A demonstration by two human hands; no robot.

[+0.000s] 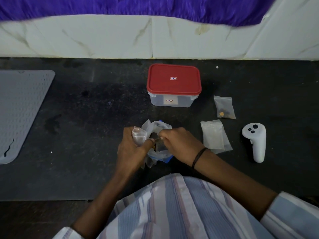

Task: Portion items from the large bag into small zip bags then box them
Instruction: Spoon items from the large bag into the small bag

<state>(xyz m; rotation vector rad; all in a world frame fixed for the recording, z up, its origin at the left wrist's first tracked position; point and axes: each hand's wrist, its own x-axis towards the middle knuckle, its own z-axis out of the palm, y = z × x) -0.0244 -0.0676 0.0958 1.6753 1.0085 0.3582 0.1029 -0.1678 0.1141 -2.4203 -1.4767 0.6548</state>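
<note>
Portioning: head view, one camera only; the step in hand looks like filling a small bag from the big one, part-way through the task.
Left hand: fingers curled round a small zip bag, holding it at the near-left rim of the large bag; mouth of the small bag seems turned toward the right hand, not certain.
Right hand: fingertips pinched together over the large bag's opening, apparently on a small item; the item itself is too small and shadowed to name.
Large bag: sits crumpled on the dark counter between both hands, open at the top, dark pieces just visible inside, blue strip showing at its near edge.
Filled bag: lies flat on the counter right of the box, a few dark and yellow pieces at its bottom; whether sealed, cannot tell.
Spare bags: small stack, empty, just right of the right hand.
Box: clear tub with red lid on, behind the large bag, well apart from the hands; nothing boxed as far as can be seen.
Controller: white, far right, not in play.
Mat: grey, far left edge.
Next move, judged: carry the pinched item across into the small bag's mouth, which calls for the left hand to keep that mouth open; then press the zip closed. The lid must come off before boxing.
</note>
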